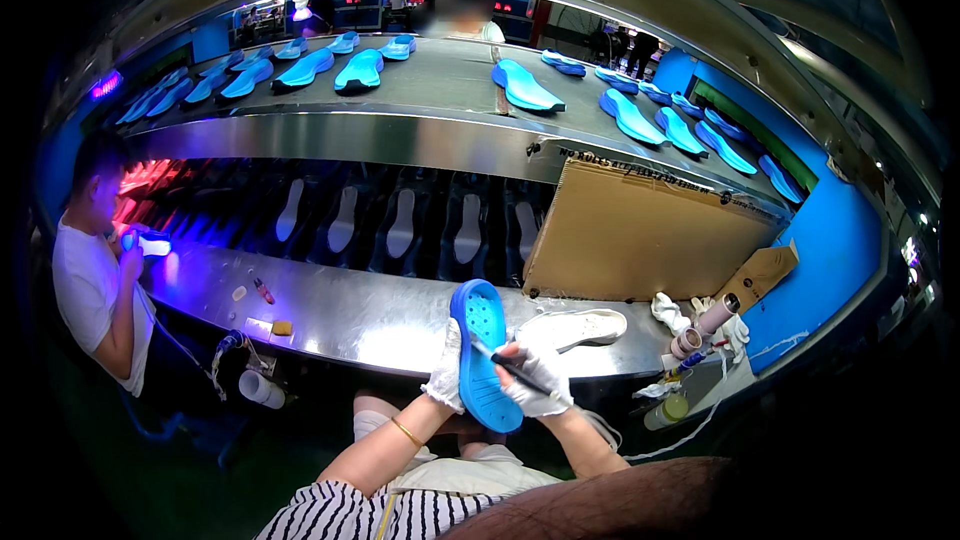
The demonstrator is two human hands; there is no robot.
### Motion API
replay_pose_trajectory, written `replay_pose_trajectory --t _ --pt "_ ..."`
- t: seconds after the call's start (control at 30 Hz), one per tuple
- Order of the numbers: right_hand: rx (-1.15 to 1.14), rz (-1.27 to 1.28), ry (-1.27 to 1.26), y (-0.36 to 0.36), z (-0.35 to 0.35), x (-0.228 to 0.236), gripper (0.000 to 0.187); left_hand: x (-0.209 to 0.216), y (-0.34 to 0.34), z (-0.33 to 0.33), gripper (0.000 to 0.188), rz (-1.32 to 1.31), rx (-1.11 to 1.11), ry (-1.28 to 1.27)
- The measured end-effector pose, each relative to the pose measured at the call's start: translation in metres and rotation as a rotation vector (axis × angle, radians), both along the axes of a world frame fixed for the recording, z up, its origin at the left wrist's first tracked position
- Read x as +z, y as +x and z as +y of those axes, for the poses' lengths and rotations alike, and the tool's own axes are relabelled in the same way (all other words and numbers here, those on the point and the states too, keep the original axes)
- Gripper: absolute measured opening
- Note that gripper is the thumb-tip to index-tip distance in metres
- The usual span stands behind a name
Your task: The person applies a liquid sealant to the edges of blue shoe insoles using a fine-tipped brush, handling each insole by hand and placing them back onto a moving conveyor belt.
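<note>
A bright blue shoe sole (pixel 488 392) is held upright over the bench's near edge, its inner face with small round dimples and ridges toward me. My left hand (pixel 446 376), in a white glove, grips its left side. In the white-gloved fingers of my right hand (pixel 541 380) is a slim dark-handled brush (pixel 512 369), its pale tip at the inner face of the sole. Whether the tip touches the sole, I cannot tell. Just beyond my right hand a white shoe (pixel 590 326) lies on its side on the metal bench.
Behind the bench (pixel 350 315), dark shoe-shaped holders (pixel 403 225) stand in a row. Above, a conveyor belt (pixel 440 80) carries several blue soles. A cardboard sheet (pixel 640 230) leans at the right, near a pink cup (pixel 716 314). A co-worker (pixel 95 285) sits at the left.
</note>
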State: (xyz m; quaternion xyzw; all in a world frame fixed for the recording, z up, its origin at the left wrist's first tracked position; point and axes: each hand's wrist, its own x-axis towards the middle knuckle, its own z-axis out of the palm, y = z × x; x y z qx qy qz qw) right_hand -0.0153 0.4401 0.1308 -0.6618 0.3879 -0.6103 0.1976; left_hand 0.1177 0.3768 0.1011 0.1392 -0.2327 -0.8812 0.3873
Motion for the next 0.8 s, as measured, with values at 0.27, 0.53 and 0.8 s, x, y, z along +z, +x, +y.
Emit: replay_pose_trajectory --t 0.27,0.53,0.8 --pt "0.031 0.103 0.014 0.002 0.017 0.010 0.023 0.005 0.004 -0.011 0.080 0.012 0.137 0.012" --pt "0.183 -0.167 0.388 -0.016 0.015 0.019 0.011 0.036 0.013 -0.007 0.086 0.172 0.086 -0.018" --pt "0.152 -0.272 0.189 -0.004 0.014 0.021 0.010 0.045 0.001 0.009 0.086 0.199 0.003 -0.142"
